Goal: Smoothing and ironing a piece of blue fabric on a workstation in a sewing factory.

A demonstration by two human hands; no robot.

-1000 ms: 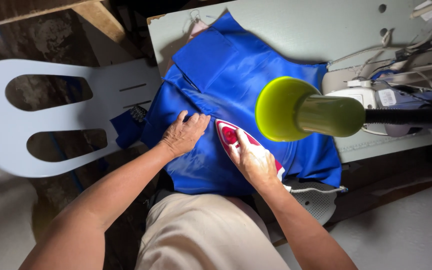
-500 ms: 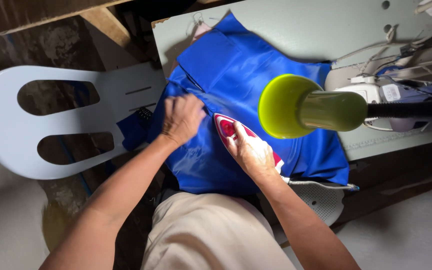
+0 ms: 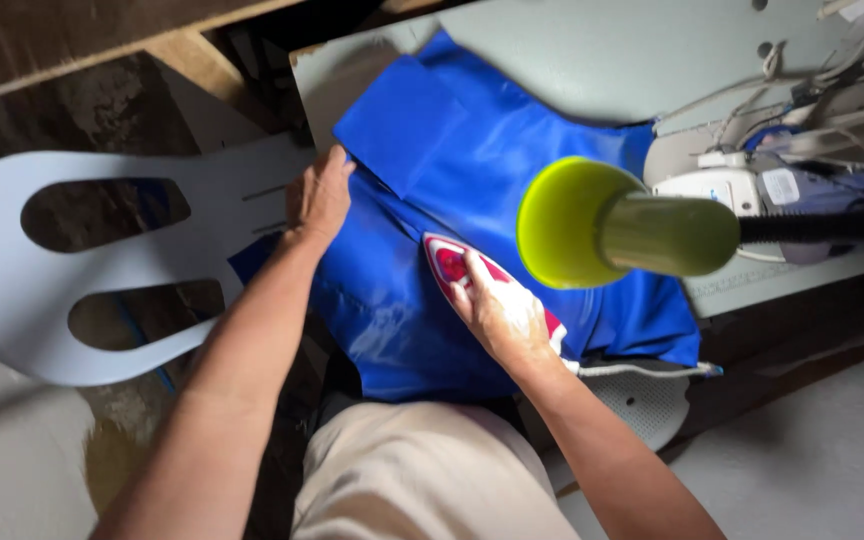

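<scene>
The right hand (image 3: 504,318) closes its grip on the red-and-white iron (image 3: 452,265); the left hand (image 3: 319,195), flat, should keep the shiny blue fabric (image 3: 432,170) taut at the bench's left edge.

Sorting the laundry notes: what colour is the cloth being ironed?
Bright blue, plain and slightly shiny. The cloth shows best in the head view, under the iron.

Open tabletop (image 3: 592,60) is left beyond the blue fabric (image 3: 472,180). Passage to the right is blocked by a yellow-green cone (image 3: 592,225) and tangled cables (image 3: 812,110); the left is bounded by a white chair (image 3: 102,270).
</scene>
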